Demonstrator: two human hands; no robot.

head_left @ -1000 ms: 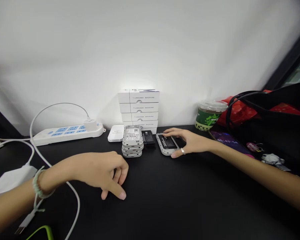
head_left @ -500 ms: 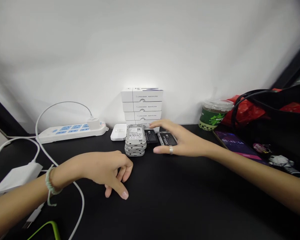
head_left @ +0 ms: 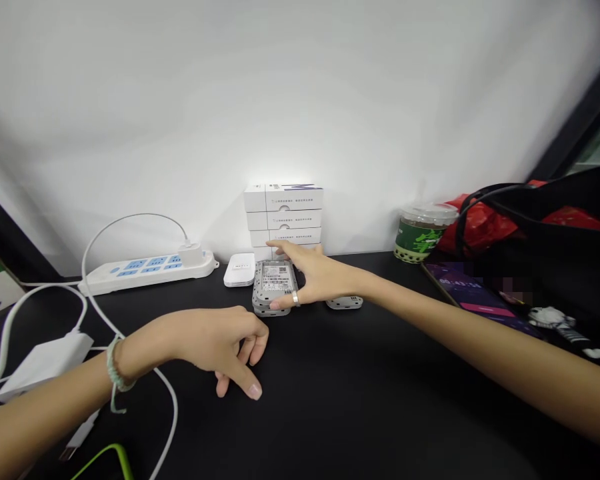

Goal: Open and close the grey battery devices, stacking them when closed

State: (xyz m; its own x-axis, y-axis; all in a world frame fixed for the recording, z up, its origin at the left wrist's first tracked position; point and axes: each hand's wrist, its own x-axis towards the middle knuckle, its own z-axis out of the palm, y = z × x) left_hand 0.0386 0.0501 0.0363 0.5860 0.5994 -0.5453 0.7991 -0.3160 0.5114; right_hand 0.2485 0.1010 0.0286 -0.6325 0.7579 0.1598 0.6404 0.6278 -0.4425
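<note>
My right hand (head_left: 316, 277) reaches over a stack of small grey open-backed devices, with its thumb at the front edge and fingers at the far edge of the top device (head_left: 276, 277). That top device shows a printed label in its bare back. Just right of it, another grey device (head_left: 345, 303) pokes out from under my hand and wrist; the rest of it is hidden. My left hand (head_left: 223, 343) rests on the black table in front of the stack, fingers loosely bent and thumb apart, holding nothing. A short pile of thin white covers (head_left: 239, 270) lies left of the stack.
White boxes (head_left: 295, 200) are stacked against the wall. A power strip (head_left: 150, 268) with a plugged-in charger and white cables occupies the left. Right of centre stand a lidded drink cup (head_left: 423, 233), a phone (head_left: 473, 293) and a dark bag (head_left: 575, 233) with red plastic.
My right hand has moved left, from over the black batteries onto the grey stack. The stack looks lower, and the device at right sits nearer me. My left hand has hardly moved.
</note>
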